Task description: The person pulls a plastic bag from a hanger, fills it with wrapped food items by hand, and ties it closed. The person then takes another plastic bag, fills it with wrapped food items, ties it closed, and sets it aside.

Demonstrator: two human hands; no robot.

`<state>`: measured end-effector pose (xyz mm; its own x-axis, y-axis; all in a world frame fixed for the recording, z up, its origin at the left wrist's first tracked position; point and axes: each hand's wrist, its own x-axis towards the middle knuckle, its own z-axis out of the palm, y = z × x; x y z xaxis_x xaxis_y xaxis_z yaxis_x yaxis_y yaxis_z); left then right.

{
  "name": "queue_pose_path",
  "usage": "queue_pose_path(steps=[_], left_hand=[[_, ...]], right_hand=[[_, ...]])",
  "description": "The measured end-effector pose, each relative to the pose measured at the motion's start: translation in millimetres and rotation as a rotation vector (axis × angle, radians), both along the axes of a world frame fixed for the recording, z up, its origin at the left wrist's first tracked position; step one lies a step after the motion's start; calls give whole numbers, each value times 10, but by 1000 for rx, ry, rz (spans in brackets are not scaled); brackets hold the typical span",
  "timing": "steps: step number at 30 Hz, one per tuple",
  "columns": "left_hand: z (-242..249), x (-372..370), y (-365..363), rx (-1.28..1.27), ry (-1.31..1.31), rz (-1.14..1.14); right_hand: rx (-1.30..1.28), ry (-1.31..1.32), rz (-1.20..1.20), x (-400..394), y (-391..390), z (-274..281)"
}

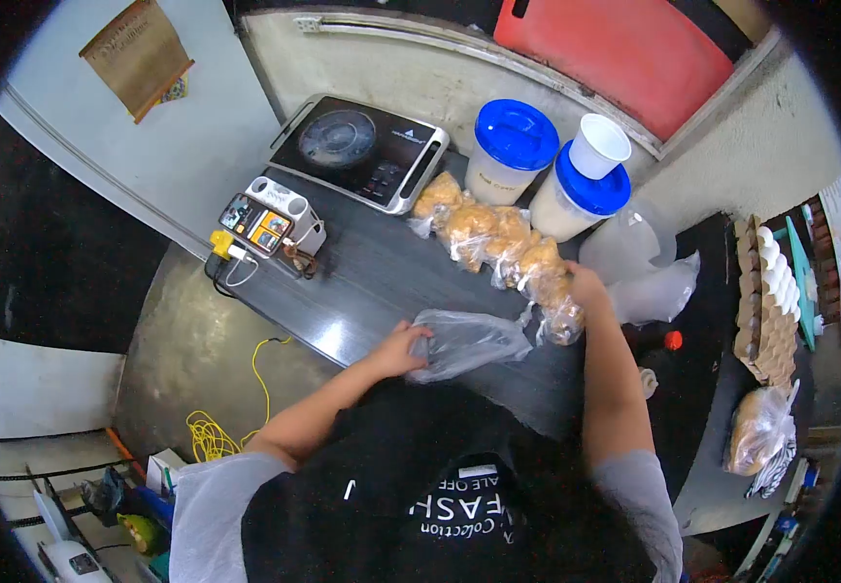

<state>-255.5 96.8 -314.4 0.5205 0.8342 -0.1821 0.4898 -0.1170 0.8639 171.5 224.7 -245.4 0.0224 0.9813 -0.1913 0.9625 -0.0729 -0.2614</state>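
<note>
A crumpled clear plastic bag (469, 342) lies flat near the front edge of the dark table. My left hand (399, 350) is closed on its left end. Behind it, a row of knotted clear bags with golden-brown food (479, 233) runs diagonally across the table. At the right end of that row, my right hand (590, 289) has its fingers curled against a bag of golden-brown food (543, 268); part of the grip is hidden. One more filled bag (563, 324) sits just below that hand.
An induction cooktop (353, 151) stands at the back left, beside a power strip with a phone (257, 225). Blue-lidded tubs (503, 180) and a white cup (602, 144) stand behind the row. Translucent plastic bags (649, 277), a red cap (673, 340) and egg trays (765, 321) are rightward.
</note>
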Motion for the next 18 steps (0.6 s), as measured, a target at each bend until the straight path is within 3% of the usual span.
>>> queue_pose_path(steps=[2,5,8,14,17,18], left_hand=[[77,18,-19,-26,23,10],[84,7,-37,-25,19,3],[114,7,-45,-36,13,3],[184,72,8,-85,43,2],[170,95,37,-69,58,-10],[163,109,42,-63,60,-18]], right_hand=[[-210,-100,14,-122,-43,201],[-109,-379,207,208,89,-334],[-339,-642,213,-37,68,110],[-317,-317,249,-124,-231,468],[-114,-106,-82,-160,-549,152],[-54,-40,-36,-234,-690,189]])
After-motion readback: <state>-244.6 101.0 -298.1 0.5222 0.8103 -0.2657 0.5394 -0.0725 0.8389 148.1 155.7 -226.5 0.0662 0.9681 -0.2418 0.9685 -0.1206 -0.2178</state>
